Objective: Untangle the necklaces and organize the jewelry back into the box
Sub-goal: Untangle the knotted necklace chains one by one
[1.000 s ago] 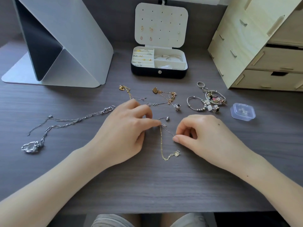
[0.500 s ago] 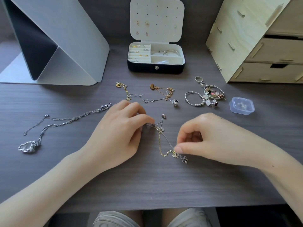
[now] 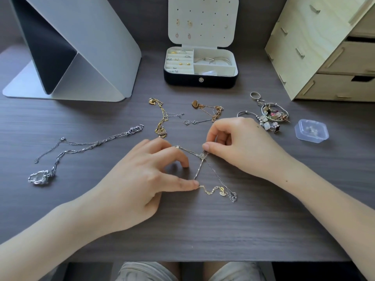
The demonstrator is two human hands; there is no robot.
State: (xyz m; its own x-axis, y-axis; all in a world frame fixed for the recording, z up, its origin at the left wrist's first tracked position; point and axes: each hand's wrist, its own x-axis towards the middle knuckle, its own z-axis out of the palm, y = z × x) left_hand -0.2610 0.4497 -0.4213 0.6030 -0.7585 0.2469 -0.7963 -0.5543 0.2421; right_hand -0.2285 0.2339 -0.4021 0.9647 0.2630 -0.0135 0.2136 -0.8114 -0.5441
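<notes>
A thin gold chain (image 3: 212, 191) and a thin silver chain (image 3: 221, 179) cross in a small knot (image 3: 202, 156) at the middle of the desk. My left hand (image 3: 142, 175) is spread over them, its thumb tip pressing the gold chain's lower end to the desk and its index fingertip touching the wood. My right hand (image 3: 243, 147) pinches the chains just above the knot between thumb and index finger. The black jewelry box (image 3: 200, 81) stands open at the back, with rings, studs and bangles in its cream compartments.
A chunky silver necklace (image 3: 81, 149) lies at the left, a gold chain (image 3: 162, 120) and a rose-gold heart necklace (image 3: 209, 110) behind my hands. Bracelets and rings (image 3: 272, 118) and a clear plastic case (image 3: 311, 130) lie at the right. A wooden drawer unit (image 3: 324, 47) and a grey stand (image 3: 81, 47) flank the box.
My right hand moved up from the chains' lower end to the knot. My left hand let go of its pinch, spread out, and put its thumb down on the gold chain.
</notes>
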